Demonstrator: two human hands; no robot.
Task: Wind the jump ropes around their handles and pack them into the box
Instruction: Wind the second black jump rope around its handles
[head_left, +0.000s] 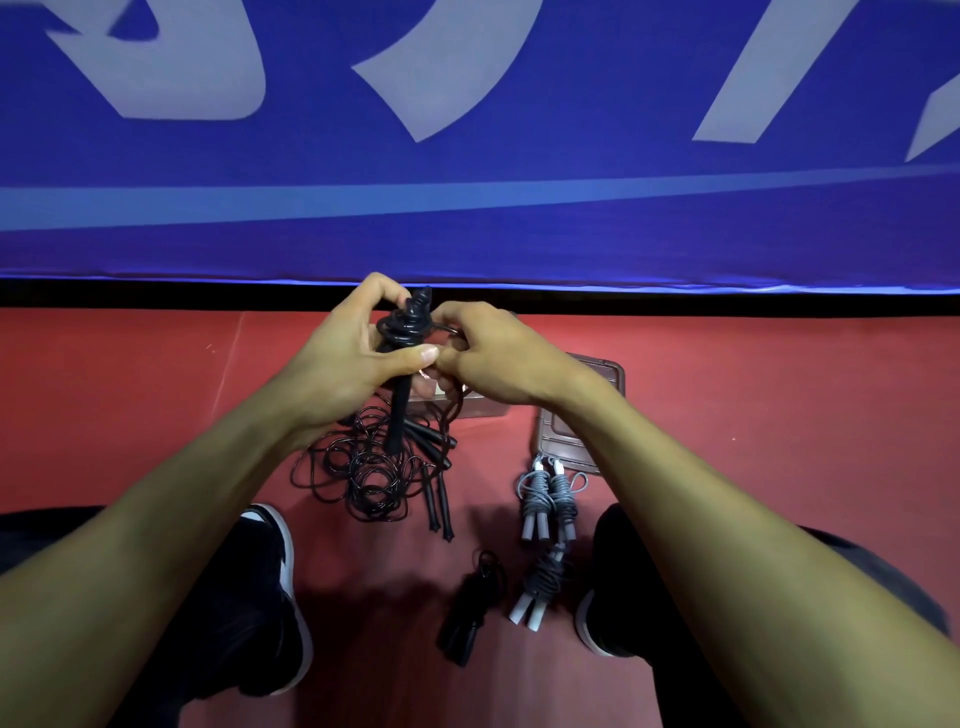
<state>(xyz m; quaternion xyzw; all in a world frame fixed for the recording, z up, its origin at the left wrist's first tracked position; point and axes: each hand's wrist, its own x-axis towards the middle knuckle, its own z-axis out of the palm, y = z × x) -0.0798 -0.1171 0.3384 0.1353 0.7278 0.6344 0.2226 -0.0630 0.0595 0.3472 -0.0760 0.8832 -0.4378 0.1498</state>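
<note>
Above red floor (727, 395), both hands hold black handles (402, 364) upright.

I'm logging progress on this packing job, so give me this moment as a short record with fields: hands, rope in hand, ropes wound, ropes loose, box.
left hand: grips the black handles, thumb pressed across them
right hand: pinches the black cord beside the coil
rope in hand: black jump rope, partly wound, handles upright
wound ropes on floor: three grey bundles, one black bundle
loose ropes: tangled black ropes under the hands
box: clear box behind the right hand, contents hidden
floor: red
</note>
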